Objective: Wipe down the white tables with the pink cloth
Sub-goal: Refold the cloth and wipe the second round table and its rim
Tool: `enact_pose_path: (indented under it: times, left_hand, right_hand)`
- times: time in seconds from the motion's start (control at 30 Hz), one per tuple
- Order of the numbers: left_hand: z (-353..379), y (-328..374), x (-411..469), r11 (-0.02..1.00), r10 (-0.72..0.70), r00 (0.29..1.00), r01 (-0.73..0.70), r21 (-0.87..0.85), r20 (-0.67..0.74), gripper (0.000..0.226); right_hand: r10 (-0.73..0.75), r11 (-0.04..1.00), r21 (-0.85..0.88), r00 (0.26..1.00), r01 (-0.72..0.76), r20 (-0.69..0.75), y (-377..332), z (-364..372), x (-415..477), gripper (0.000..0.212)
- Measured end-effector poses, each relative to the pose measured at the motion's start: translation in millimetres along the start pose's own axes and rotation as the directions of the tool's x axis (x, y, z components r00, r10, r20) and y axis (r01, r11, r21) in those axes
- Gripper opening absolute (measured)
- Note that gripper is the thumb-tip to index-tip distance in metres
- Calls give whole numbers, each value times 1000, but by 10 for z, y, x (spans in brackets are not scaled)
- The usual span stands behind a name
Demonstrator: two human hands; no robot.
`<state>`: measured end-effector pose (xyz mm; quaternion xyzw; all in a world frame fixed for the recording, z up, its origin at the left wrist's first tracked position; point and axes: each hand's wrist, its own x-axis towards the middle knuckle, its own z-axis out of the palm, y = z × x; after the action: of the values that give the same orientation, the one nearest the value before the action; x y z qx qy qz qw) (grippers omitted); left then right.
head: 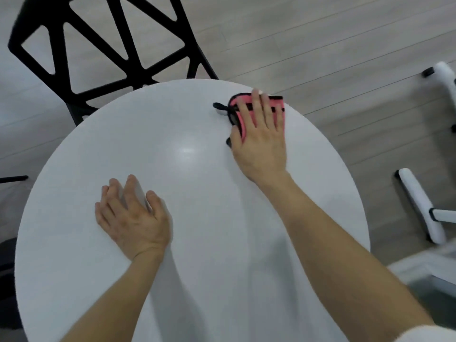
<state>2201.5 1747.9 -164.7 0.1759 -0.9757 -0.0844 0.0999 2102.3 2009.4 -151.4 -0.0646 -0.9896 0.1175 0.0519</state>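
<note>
One pink cloth, black-edged, flat on the white table close to the far right rim, with its hanging loop pointing left. Pinned under the right hand: fingers straight and spread over the fabric, pressing down, not curled round it. Judged a hold that spreads pressure for a wide sweep. Positioned at the rim, probably to cover the edge zone.

Near left part of the top: left hand resting flat, fingers relaxed and extended, holding nothing identifiable. Pale blur between thumb and forefinger not readable. Likely steadying the top against the push.

Beyond the far edge: black chair. To the right, on the floor: white chair legs.
</note>
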Motion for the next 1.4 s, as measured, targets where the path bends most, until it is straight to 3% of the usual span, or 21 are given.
enact_pose_path:
  times: [0.13, 0.27, 0.4, 0.5, 0.57, 0.67, 0.77, 0.8, 0.83, 0.87, 1.0, 1.07, 1.1, 1.13, 1.2, 1.3, 1.4]
  left_hand:
    - [11, 5, -1, 1000, 8, 1000, -8, 3, 8, 53]
    - [29, -10, 4, 1000, 5, 1000, -5, 6, 10, 54]
    - [47, -6, 4, 1000, -6, 1000, 6, -11, -6, 54]
    - [62, 8, 4, 1000, -11, 1000, 10, -17, -26, 53]
    - [56, 15, 0, 1000, -7, 999, 7, -10, -35, 50]
    - [26, 23, -4, 1000, -9, 999, 9, -8, -37, 48]
    - [8, 39, 9, 1000, -17, 999, 16, -17, -27, 47]
    - [8, 47, 15, 1000, -16, 999, 16, -21, -28, 48]
    - [10, 55, 16, 1000, -15, 999, 14, -18, -33, 48]
    - [20, 56, 18, 1000, -11, 999, 11, -2, -47, 47]
    - [51, 45, -1, 993, 23, 995, -12, 118, -97, 45]
    - [-15, 107, -69, 988, -21, 992, 40, 149, -124, 40]
    - [-72, 172, -146, 987, -80, 986, 99, 130, -146, 36]
    - [-144, 250, -269, 981, -151, 975, 168, 97, -163, 33]
    - [-330, 385, -639, 964, -258, 955, 265, 34, -145, 30]
    - [-651, 420, -1360, 939, -342, 939, 343, 9, -36, 32]
    - [-918, 358, -2017, 880, -473, 876, 474, 4, 97, 48]
  right_hand:
    - [226, 968, -113, 974, -222, 19, 718, -296, -699, 64]
    - [318, 941, -133, 948, -312, 26, 312, -185, -362, 70]
    - [3, 999, -53, 998, 0, 70, -556, 79, 325, 70]
    - [-314, 949, 20, 945, 314, 96, -1046, 227, 383, 68]
    - [-559, 829, 61, 817, 556, 142, -970, 244, 199, 65]
    - [-836, 544, 195, 508, 816, 209, -490, 87, -230, 63]
    - [-941, 290, 322, 206, 901, 269, 82, -100, -379, 63]
    - [-950, 235, 335, 143, 913, 276, 224, -141, -217, 64]
    - [-948, 225, 320, 132, 920, 289, 308, -153, 32, 66]
    - [-938, 264, 278, 179, 924, 298, 315, -126, 338, 67]
    - [-771, 616, 106, 571, 780, 282, -189, 73, 1301, 66]
    - [-701, 697, 67, 658, 714, 273, -404, 144, 1243, 68]
    - [-707, 693, 72, 656, 718, 263, -466, 144, 1106, 68]
    - [-742, 657, 98, 618, 748, 259, -483, 111, 894, 68]
    - [-856, 497, 180, 446, 849, 261, -377, -2, 237, 68]
    - [-969, 141, 361, 55, 922, 240, -20, -169, -895, 68]
    - [-920, -193, 466, -324, 863, 219, 188, -216, -1176, 65]
